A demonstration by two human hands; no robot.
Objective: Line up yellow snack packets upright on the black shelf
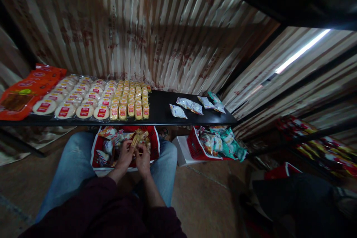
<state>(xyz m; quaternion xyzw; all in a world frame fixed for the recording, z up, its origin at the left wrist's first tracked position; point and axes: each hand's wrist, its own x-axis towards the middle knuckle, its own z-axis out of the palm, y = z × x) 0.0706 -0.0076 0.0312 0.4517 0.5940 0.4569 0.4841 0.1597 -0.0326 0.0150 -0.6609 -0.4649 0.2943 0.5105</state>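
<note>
My left hand (124,156) and my right hand (143,160) meet over a red basket (154,148) resting on my lap. Together they grip a small yellowish snack packet (136,137), fingers closed around it. The basket holds several mixed wrapped snacks (110,134). Just beyond it runs a low black shelf (160,113) with rows of round white biscuit packs (84,111) and small yellow packets (131,108).
Orange packets (23,93) lie at the shelf's left end, several silver and green sachets (192,106) at its right. A second red basket of snacks (214,143) sits on the floor beside a white box (181,152). Corrugated metal wall behind. More shelves of goods at right (320,145).
</note>
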